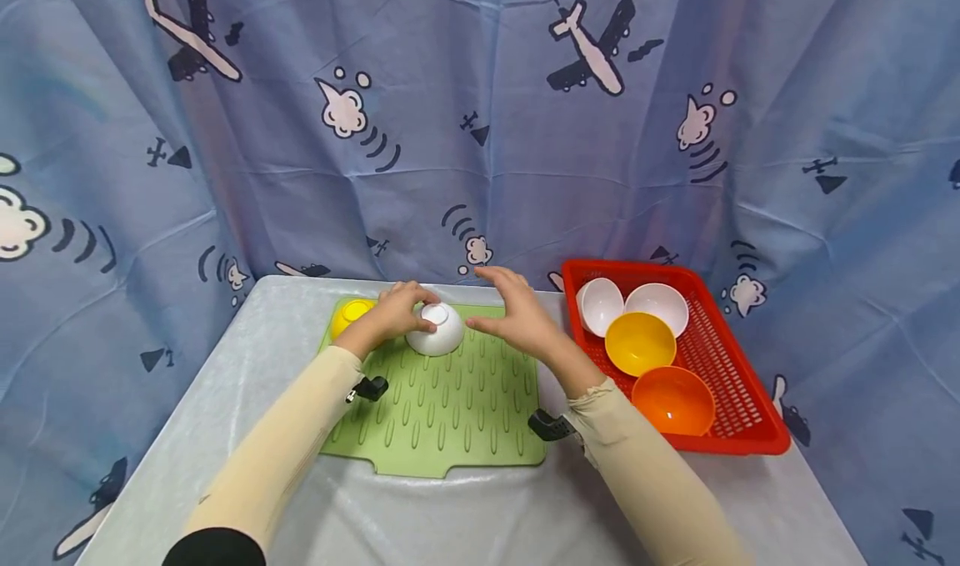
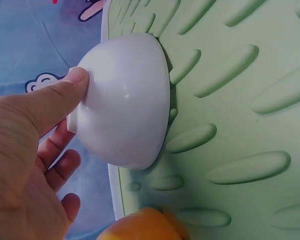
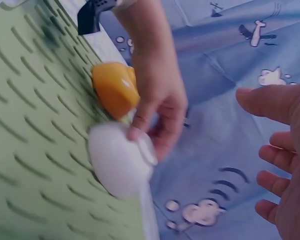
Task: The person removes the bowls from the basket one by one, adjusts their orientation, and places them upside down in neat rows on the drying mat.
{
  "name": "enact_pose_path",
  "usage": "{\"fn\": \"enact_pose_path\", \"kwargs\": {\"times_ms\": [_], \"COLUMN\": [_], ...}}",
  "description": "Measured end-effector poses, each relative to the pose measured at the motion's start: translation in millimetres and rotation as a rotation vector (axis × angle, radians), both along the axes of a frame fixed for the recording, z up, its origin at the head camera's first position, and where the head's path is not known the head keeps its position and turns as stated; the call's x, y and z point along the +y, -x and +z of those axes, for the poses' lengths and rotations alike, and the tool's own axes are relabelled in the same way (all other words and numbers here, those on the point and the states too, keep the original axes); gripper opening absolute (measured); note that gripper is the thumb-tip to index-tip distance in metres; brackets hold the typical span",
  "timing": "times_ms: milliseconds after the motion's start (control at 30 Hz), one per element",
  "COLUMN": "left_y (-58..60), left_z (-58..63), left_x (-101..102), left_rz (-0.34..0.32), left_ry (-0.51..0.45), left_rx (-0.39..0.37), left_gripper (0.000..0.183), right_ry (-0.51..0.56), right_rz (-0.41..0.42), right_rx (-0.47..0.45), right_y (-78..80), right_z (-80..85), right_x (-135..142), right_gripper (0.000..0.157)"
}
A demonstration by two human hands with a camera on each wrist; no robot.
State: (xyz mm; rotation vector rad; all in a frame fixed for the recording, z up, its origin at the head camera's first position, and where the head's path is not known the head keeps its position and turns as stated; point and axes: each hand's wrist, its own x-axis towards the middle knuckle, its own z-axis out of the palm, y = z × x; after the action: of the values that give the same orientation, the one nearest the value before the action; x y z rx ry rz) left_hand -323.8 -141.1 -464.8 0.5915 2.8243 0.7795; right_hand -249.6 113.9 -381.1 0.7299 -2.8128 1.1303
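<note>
A white bowl lies upside down on the green ridged mat. My left hand pinches it at the foot ring, thumb on the near side, as the left wrist view shows with the bowl rim down on the ridges. Beside it, partly behind the left wrist, an overturned yellow bowl rests at the mat's far left corner. To the right of the white bowl my right hand hovers with thumb and fingers spread apart, holding nothing.
At the right stands a red slotted basket with two white bowls, a yellow bowl and an orange bowl inside. A white-covered table carries everything. Behind it hangs a blue curtain with airplane prints.
</note>
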Motion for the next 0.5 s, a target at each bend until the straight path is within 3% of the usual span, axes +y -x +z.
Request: {"fn": "enact_pose_path", "kwargs": {"times_ms": [267, 500], "left_y": [2.9, -2.1], "left_z": [2.2, -3.4], "left_x": [2, 2], "left_rz": [0.017, 0.062], "left_ry": [-0.021, -0.034], "left_rx": [-0.020, -0.014], "left_gripper": [0.052, 0.051], "right_ry": [-0.054, -0.131], "right_rz": [0.028, 0.039], "right_rx": [0.144, 0.198], "right_y": [-14.1, -38.0], "right_z": [33.3, 47.7], "right_x": [65, 134], "right_gripper": [0.077, 0.074]}}
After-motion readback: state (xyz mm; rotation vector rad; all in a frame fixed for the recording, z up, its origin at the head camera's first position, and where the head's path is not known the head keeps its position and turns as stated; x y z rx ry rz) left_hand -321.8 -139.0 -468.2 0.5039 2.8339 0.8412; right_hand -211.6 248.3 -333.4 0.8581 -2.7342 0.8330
